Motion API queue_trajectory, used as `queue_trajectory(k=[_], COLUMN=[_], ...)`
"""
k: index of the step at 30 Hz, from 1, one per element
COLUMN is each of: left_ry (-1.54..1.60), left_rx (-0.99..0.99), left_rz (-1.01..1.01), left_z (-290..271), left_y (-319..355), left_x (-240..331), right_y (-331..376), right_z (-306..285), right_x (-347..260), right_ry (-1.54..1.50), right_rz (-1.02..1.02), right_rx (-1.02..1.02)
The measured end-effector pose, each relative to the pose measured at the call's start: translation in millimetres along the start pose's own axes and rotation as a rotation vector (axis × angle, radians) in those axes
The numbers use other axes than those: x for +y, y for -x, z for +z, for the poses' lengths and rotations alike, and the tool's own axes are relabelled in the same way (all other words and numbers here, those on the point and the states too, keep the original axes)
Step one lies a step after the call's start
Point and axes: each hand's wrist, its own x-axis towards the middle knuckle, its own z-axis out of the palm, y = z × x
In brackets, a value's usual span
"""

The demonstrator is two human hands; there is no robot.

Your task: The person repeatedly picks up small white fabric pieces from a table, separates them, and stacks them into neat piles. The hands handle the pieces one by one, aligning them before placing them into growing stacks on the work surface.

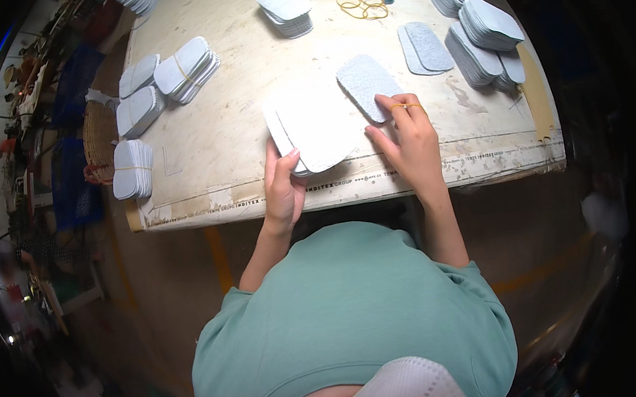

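White, nearly washed out by the light, a stack of rounded pieces (319, 129) is held over the near part of the worktable (228, 153) by the left hand (285, 189), which is closed on its lower left side with the thumb uppermost. Its layers are seen to be out of line along that side, so the pieces could be slid apart, or dropped past the near edge, if the hold were slackened or the stack tipped. Just to its right, a grey piece (363, 81) is touched by the right hand (410, 138); whether it is pinched or only pressed cannot be told, and it could be let slip if only pressed. Around that hand's fingers a yellow band (408, 105) is looped, which might be snagged or flicked off if they were spread. Farther right, two overlapping grey pieces (432, 46) could be shifted by a wide sweep. At the left, a banded bundle (133, 173) is placed near the table's side edge, where it might be knocked off by an elbow.
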Motion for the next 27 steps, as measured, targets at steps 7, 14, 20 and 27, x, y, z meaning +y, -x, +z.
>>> queue_trajectory(k=[7,14,20,27], left_ry=[-0.033,-0.005,0.020,0.026], left_rx=[0.031,0.011,0.006,-0.007], left_rz=[0.016,0.022,0.018,0.015], left_z=[-6,-7,-7,-9], left_y=[-2,-1,-2,-1], left_x=[-5,-4,-4,-5], right_y=[-19,-74,-60,-62], right_z=[-17,-47,-18,-7], right_x=[20,79,89,93], right_ry=[-0.250,0.060,0.169,0.430], right_rz=[0.102,0.045,0.049,-0.068], right_rx=[-0.024,0.366,-0.113,-0.160])
